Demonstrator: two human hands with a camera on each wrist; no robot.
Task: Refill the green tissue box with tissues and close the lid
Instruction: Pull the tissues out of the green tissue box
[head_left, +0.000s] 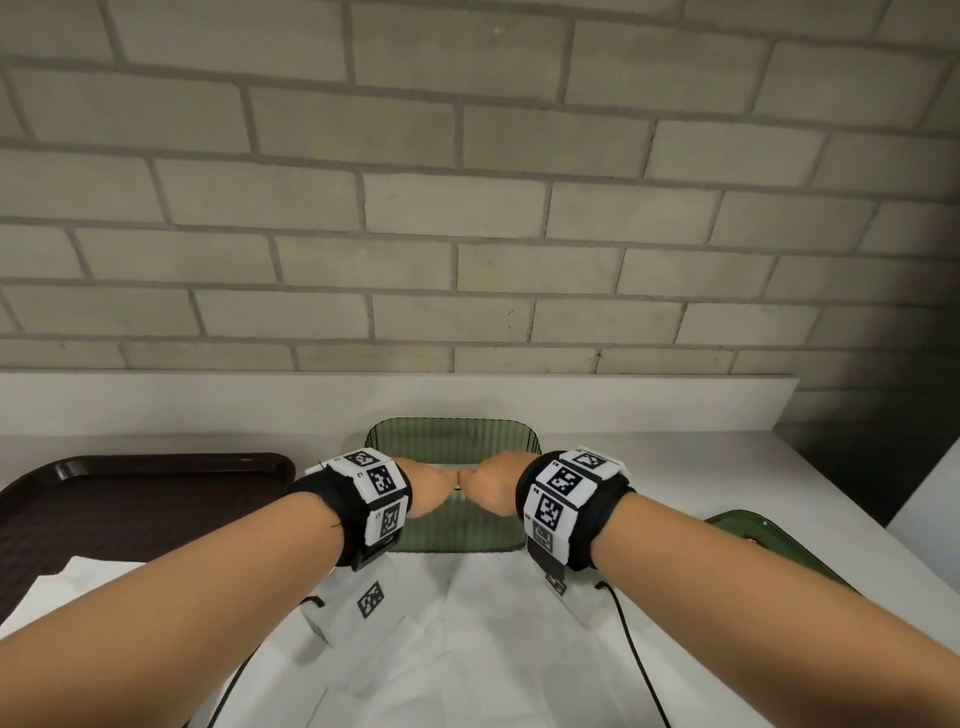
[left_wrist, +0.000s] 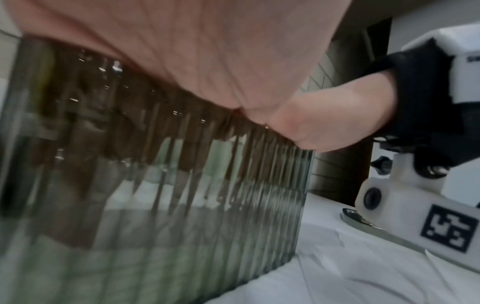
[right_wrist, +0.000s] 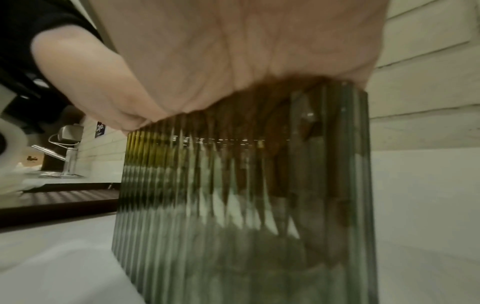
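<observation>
Counter w/ green tissue box (head_left: 457, 530), tissues (right_wrist: 233, 205) inside

Ribbed green tissue box (head_left: 457, 530) — upright, lidless — on white tissues (head_left: 467, 634).

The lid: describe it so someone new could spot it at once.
Start at the white counter under the brick wall. The green box stands mid-counter with both hands at its top; the lid lies flat to its right, by the right forearm. It is green like the box but low and tray-like, unlike the brown tray at left.
</observation>
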